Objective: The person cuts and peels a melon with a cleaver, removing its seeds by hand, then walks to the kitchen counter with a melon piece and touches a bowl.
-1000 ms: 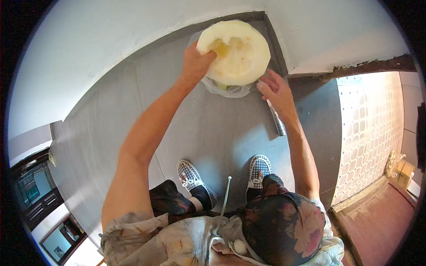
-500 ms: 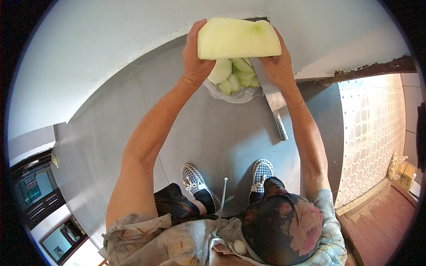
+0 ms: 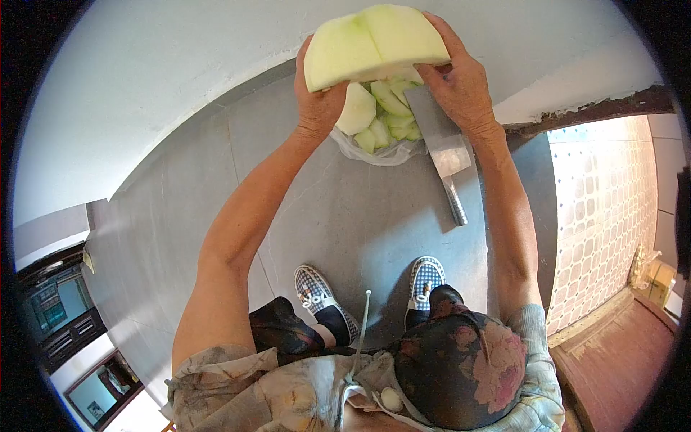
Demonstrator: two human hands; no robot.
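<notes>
A large, pale green-yellow piece of peeled melon [image 3: 374, 43] is held up at the top of the head view. My left hand [image 3: 317, 101] grips its left end, with the thumb along the lower edge. Around the right end my right hand [image 3: 461, 86] is closed, its thumb at the lower edge. Beneath the melon, a clear plastic bag [image 3: 381, 157] holds cut pale-green pieces [image 3: 385, 119]. A cleaver [image 3: 440, 140] with a broad metal blade lies beside the bag, its handle pointing towards my feet. The right hand partly covers the blade's upper end.
Grey tiled floor [image 3: 331, 216] lies below, with my checked shoes [image 3: 426, 277] near the cleaver handle. A pale wall [image 3: 180, 65] curves along the far side. To the right are a patterned tile surface [image 3: 604, 223] and a reddish-brown wooden surface [image 3: 619, 360].
The melon piece has shifted up and slightly left and turned, so a ridge line and its lower edge show. Both hands stay on it, and the right hand has changed its grip.
</notes>
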